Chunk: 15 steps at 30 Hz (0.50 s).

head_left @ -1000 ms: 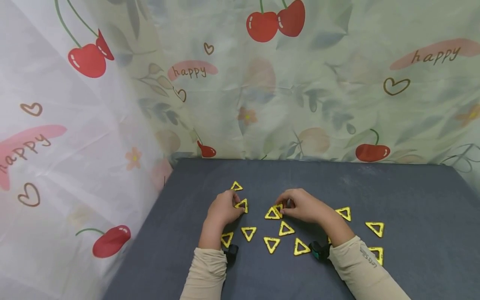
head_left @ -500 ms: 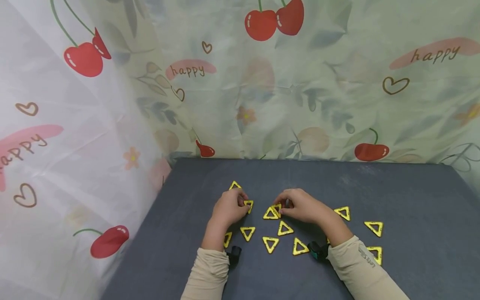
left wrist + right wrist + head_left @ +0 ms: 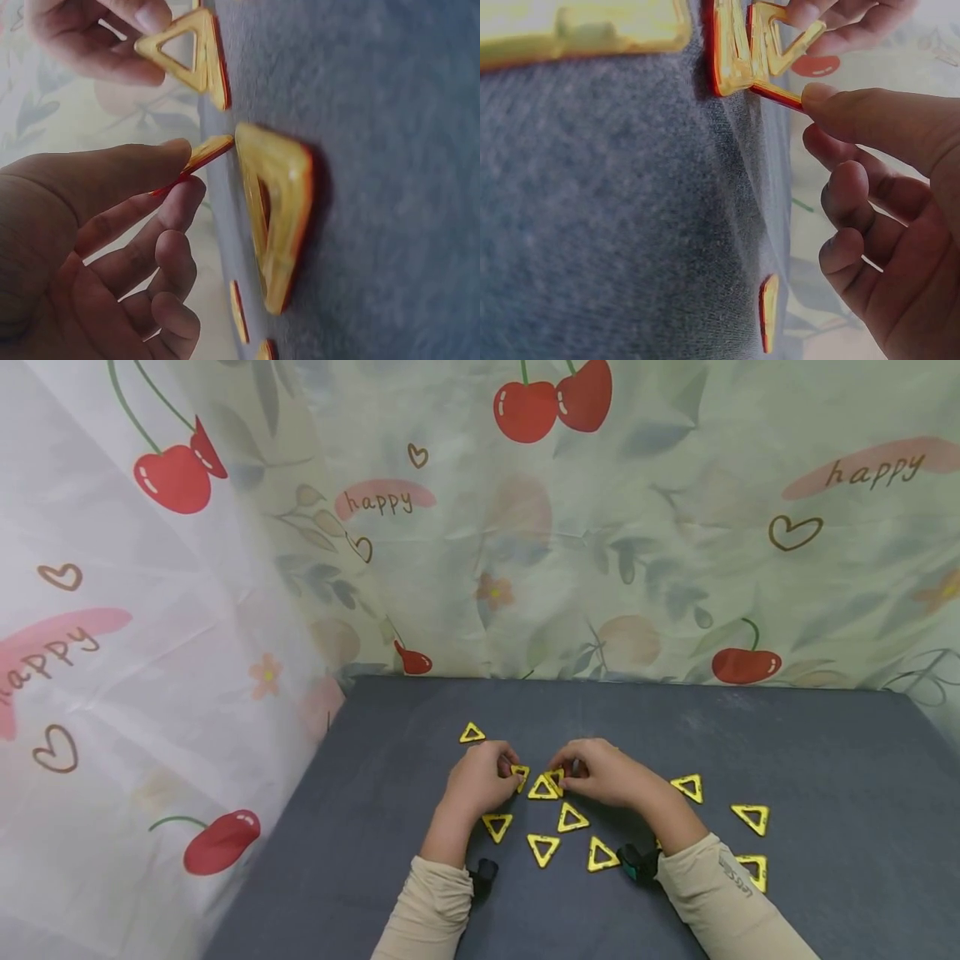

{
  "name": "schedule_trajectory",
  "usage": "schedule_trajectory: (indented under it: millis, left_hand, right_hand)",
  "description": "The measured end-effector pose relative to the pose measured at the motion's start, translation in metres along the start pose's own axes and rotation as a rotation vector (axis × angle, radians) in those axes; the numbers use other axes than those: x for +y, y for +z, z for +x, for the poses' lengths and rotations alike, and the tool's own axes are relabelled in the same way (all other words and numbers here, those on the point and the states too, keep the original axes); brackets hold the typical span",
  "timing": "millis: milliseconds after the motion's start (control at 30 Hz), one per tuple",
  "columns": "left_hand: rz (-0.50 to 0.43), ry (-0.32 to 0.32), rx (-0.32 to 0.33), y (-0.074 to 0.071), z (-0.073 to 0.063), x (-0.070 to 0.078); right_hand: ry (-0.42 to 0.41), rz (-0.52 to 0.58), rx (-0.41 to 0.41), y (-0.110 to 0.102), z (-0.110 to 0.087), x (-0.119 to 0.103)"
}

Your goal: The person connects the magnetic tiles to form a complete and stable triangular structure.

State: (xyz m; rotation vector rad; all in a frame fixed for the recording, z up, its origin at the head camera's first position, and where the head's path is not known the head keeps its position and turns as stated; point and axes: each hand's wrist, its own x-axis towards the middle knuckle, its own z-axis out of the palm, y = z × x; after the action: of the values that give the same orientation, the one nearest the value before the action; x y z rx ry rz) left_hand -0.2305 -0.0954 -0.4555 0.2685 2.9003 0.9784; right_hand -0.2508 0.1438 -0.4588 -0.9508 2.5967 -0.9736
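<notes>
My left hand pinches a hollow yellow triangular building tile between thumb and fingertips, its other fingers loosely curled. Just to the right, my right hand pinches a second triangular tile the same way. That tile tilts up at the edge of a third triangular tile on the dark table, their edges meeting in the right wrist view. The left-hand tile is a short gap left of this pair in the head view. Reddish rims show on the tiles in the wrist views.
Several more yellow triangular tiles lie about: one behind the left hand, others in front, some at the right. The right forearm partly covers a tile. A printed curtain stands behind the dark table.
My left hand has moved right with its tile, closing toward the pair at the right hand, and the tile has turned. The right hand has stayed put.
</notes>
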Motion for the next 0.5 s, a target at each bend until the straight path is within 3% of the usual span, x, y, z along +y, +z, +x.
schedule_trajectory:
  millis: [267, 500]
  left_hand:
    - [0.004, 0.029, -0.018, 0.0084, 0.0008, 0.0044]
    - [-0.041, 0.033, -0.033, 0.0046, -0.0005, 0.0075]
  right_hand:
    - [-0.011, -0.018, 0.001, -0.0007, 0.0001, -0.0026]
    - [-0.025, -0.018, 0.001, -0.0006, 0.0011, -0.0022]
